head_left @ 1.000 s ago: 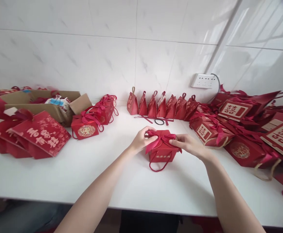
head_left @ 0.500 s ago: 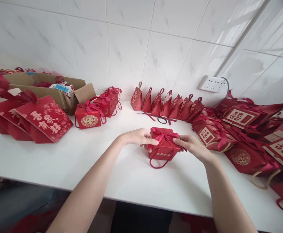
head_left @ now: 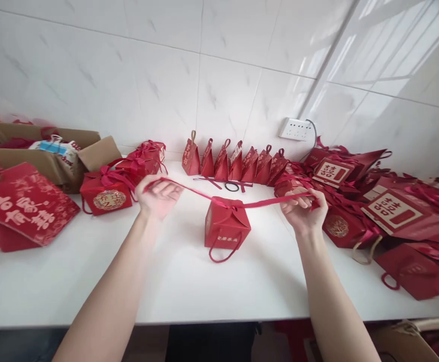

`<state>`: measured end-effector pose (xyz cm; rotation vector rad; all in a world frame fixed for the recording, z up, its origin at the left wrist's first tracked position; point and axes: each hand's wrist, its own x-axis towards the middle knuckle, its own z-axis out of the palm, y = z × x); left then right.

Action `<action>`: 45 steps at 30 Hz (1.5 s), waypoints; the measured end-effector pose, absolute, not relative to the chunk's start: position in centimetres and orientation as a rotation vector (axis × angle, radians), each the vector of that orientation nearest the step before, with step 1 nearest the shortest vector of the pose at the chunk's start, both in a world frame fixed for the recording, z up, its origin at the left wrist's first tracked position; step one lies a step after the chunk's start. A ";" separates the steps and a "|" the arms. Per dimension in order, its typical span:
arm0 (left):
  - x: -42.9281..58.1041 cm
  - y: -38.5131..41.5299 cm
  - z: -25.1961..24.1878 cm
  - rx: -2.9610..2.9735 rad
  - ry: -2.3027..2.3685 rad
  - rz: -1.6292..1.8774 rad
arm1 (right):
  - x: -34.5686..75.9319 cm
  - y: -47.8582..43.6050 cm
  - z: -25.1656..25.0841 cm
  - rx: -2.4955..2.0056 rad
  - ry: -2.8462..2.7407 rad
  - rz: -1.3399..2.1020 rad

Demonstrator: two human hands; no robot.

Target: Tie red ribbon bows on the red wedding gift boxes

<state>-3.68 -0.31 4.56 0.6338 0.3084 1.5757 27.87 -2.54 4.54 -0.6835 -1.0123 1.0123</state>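
A small red gift box stands upright on the white table, with gold lettering on its front and a red cord handle hanging down before it. From the top of the box a red ribbon stretches out to both sides. My left hand pinches one end of it, left of the box and raised above the table. On the other side, my right hand is closed on the opposite end. The ribbon is drawn nearly straight, and its crossing on the lid is flat with no loops showing.
Several tall red boxes line the wall, with loose ribbon pieces and a black ring before them. Red boxes are piled at right. On the left are more gift boxes and an open cardboard carton. A socket strip is on the wall.
The bow on the box has come undone. Both hands have moved apart from the lid, drawing the ribbon ends outward. The view has shifted to the right.
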 end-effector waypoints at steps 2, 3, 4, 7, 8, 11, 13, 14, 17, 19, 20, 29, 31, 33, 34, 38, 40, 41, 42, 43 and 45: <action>-4.0 -0.4 4.7 0.542 0.247 1.647 | 28.0 -2.5 4.4 -0.632 -0.989 1.013; -4.1 -0.4 4.7 0.514 0.246 1.663 | 28.0 -2.5 4.4 -0.608 -0.978 1.029; -4.1 -0.4 4.7 0.497 0.255 1.679 | 28.0 -2.5 4.3 -0.577 -0.960 1.040; -3.9 0.1 4.7 0.464 0.322 1.773 | 28.1 -2.0 4.4 -0.433 -0.877 1.060; -3.8 0.4 4.6 0.442 0.382 1.821 | 28.1 -1.8 4.4 -0.396 -0.855 1.083; -3.1 1.4 4.4 0.451 0.715 1.923 | 27.6 -1.1 4.4 -0.487 -0.860 1.191; -2.3 1.7 4.1 0.638 0.937 1.970 | 26.6 -1.0 4.2 -0.667 -0.938 1.205; -1.9 1.7 3.9 0.795 1.018 2.005 | 26.1 -1.1 4.1 -0.764 -1.017 1.192; -0.9 1.0 3.4 1.388 1.156 1.964 | 24.7 -1.9 3.9 -1.045 -1.367 1.173; -0.3 0.2 3.1 1.708 1.139 1.644 | 24.3 -2.5 3.9 -1.203 -1.582 1.178; -0.1 -0.1 3.0 1.799 1.111 1.433 | 24.3 -2.7 3.9 -1.258 -1.660 1.182; 0.6 -0.9 2.8 1.787 1.038 0.788 | 24.4 -2.4 3.4 -1.216 -1.806 1.238; 0.3 -0.9 3.0 1.745 1.014 0.761 | 24.5 -2.4 3.4 -1.190 -1.822 1.250; 0.1 -0.9 3.2 1.709 0.971 0.774 | 24.5 -2.4 3.4 -1.188 -1.791 1.260; 0.0 -0.9 3.3 1.684 0.944 0.779 | 24.5 -2.4 3.4 -1.197 -1.753 1.253; -0.4 -0.8 3.4 1.613 0.911 0.730 | 24.2 -2.3 3.1 -1.264 -1.677 1.251; -0.5 -0.7 3.4 1.629 0.938 0.682 | 24.1 -2.2 3.0 -1.283 -1.715 1.288; -0.6 -0.7 3.4 1.639 0.951 0.662 | 24.1 -2.3 3.0 -1.284 -1.738 1.293; -0.6 -0.7 3.4 1.645 0.956 0.651 | 24.1 -2.3 3.0 -1.275 -1.753 1.291; -0.6 -0.7 3.4 1.645 0.954 0.648 | 24.2 -2.3 3.0 -1.254 -1.762 1.293; -0.7 -0.8 3.4 1.626 0.929 0.651 | 24.3 -2.3 3.0 -1.181 -1.743 1.332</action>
